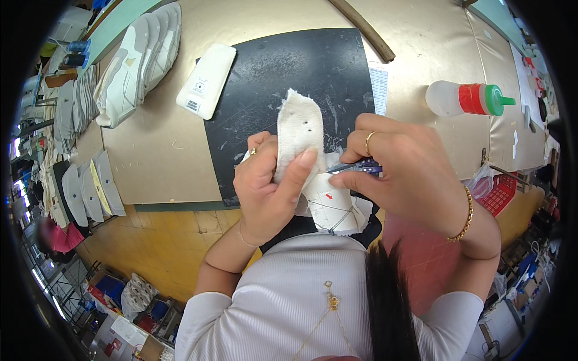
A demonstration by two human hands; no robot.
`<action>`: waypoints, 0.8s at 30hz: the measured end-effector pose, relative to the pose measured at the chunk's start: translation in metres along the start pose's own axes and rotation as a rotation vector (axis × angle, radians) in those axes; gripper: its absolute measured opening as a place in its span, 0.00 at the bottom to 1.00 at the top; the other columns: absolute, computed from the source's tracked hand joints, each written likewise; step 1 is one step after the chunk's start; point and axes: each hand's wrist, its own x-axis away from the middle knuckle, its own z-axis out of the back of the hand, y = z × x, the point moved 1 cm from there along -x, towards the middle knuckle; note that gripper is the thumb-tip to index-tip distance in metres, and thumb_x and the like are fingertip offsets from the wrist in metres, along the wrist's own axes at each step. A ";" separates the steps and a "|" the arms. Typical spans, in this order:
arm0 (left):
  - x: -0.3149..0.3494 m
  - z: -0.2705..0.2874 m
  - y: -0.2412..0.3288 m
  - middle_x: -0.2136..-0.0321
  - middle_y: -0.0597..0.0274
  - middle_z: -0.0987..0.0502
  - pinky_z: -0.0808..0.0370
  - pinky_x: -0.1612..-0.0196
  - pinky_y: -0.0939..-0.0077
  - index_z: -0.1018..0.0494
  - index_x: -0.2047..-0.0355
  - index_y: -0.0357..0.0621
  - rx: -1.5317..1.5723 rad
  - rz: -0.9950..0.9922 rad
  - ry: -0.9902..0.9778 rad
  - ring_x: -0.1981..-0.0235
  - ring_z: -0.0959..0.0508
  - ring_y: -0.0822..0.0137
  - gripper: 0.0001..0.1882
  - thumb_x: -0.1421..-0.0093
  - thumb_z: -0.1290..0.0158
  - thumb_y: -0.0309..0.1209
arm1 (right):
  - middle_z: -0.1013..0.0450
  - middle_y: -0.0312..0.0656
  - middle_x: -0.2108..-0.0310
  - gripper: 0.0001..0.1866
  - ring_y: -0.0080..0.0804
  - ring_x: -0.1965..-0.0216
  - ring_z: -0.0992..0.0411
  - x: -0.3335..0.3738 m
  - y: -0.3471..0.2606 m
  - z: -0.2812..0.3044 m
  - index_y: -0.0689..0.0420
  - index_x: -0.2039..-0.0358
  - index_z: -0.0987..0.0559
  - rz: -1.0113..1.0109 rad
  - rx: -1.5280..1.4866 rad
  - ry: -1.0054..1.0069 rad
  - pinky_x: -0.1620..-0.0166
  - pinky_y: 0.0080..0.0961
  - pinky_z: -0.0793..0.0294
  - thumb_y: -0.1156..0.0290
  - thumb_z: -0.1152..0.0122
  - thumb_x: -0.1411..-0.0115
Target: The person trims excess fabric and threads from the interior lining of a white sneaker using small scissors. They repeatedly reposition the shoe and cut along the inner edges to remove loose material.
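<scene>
My left hand grips a white fabric piece with its thumb on the front; small dark spots mark the cloth. In my right hand are small snips with dark purple handles, pinched between thumb and fingers. Their pointed metal tip lies close beside the fabric's lower right edge. Below both hands, a white piece with a small red arrow mark rests near my lap, crossed by dark thread. How that piece joins the upper fabric is hidden by my left hand.
A black mat covers part of the tan table. On its left edge lies a white padded piece; stacked white-and-grey shoe parts stand farther left. A green-capped bottle lies at right, a curved wooden stick behind.
</scene>
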 end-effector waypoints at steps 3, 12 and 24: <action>0.001 0.000 0.001 0.79 0.64 0.25 0.36 0.57 0.71 0.22 0.68 0.35 -0.058 -0.053 -0.006 0.80 0.32 0.72 0.08 0.41 0.39 0.29 | 0.29 0.40 0.77 0.13 0.40 0.78 0.29 -0.002 0.001 0.000 0.60 0.75 0.21 0.039 -0.015 0.005 0.74 0.31 0.33 0.66 0.25 0.54; -0.001 -0.002 0.002 0.80 0.64 0.24 0.37 0.57 0.71 0.22 0.68 0.36 -0.024 -0.030 -0.020 0.81 0.32 0.73 0.08 0.40 0.39 0.29 | 0.29 0.39 0.77 0.13 0.32 0.75 0.31 -0.009 0.018 0.001 0.61 0.74 0.19 -0.046 -0.270 -0.158 0.71 0.25 0.34 0.67 0.24 0.52; 0.000 0.000 0.003 0.79 0.65 0.23 0.37 0.57 0.73 0.21 0.67 0.36 0.009 0.027 -0.018 0.80 0.31 0.75 0.09 0.40 0.39 0.30 | 0.29 0.40 0.77 0.12 0.34 0.75 0.30 -0.012 0.014 0.001 0.61 0.75 0.20 -0.031 -0.236 -0.165 0.72 0.27 0.33 0.68 0.25 0.52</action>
